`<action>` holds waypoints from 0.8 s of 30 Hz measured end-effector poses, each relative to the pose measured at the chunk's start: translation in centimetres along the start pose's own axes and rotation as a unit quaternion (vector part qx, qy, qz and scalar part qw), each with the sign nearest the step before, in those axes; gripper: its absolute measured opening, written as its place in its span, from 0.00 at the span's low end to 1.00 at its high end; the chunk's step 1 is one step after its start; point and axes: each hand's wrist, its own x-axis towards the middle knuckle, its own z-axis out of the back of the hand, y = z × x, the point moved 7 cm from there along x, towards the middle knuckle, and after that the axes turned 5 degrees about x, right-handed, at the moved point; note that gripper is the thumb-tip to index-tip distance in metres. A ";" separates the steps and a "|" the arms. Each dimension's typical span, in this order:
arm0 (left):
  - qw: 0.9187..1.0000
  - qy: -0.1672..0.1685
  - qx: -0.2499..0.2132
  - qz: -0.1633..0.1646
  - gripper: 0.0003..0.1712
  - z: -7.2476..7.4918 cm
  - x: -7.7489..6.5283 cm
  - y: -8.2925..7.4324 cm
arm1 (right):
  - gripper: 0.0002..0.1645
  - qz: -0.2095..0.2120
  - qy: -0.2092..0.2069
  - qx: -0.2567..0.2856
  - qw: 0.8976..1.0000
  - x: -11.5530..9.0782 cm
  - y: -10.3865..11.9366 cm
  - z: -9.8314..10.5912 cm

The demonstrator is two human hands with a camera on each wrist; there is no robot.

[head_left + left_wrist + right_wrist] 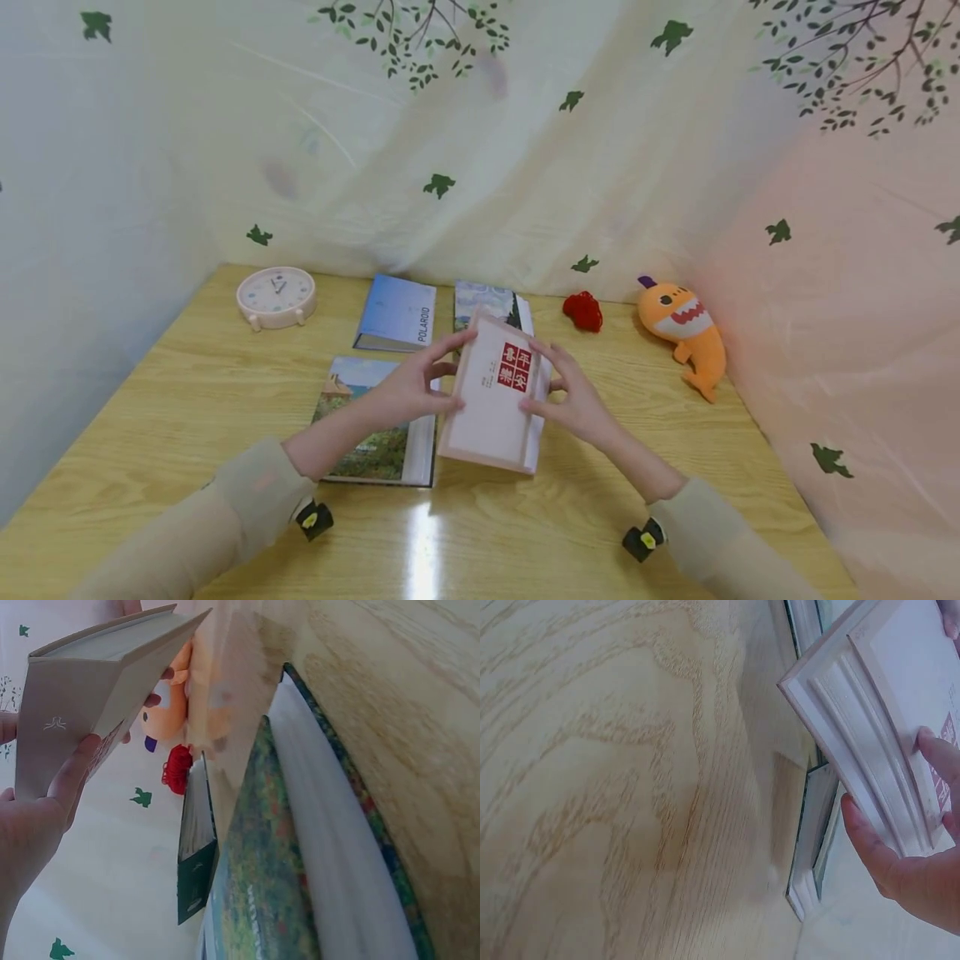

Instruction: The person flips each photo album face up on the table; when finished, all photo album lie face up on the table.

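A pale pink hardcover book (480, 429) with a red block of white characters on its cover is held tilted above the wooden table. My left hand (408, 387) grips its left edge, thumb and fingers spread along the spine (60, 720). On the opposite side my right hand (581, 404) holds the page edge (862, 742), the thumb apart from the fingers. Below and left lies a landscape-covered album (367, 458), partly hidden by my left arm. Behind the pink book, another picture-covered album (483, 300) is partly covered from view.
A blue album marked POLAROID (397, 312) lies at the back, right of a round pink clock (276, 298). Red yarn (583, 312) and an orange shark plush (686, 333) are at the back right. Patterned curtains (450, 225) border the table (600, 533).
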 end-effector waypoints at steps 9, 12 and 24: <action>0.998 -0.007 0.055 0.020 0.57 -0.2 -0.1 1.8 | 0.52 -0.001 0.022 -0.053 0.998 -0.2 -0.4 0.5; 0.997 -0.007 0.065 0.036 0.57 -0.3 0.0 2.5 | 0.52 0.004 0.031 -0.062 0.998 -0.1 -0.5 0.5; 0.987 -0.015 0.103 0.122 0.60 -0.7 -0.3 5.5 | 0.52 0.005 0.069 -0.106 0.992 0.0 -1.2 0.6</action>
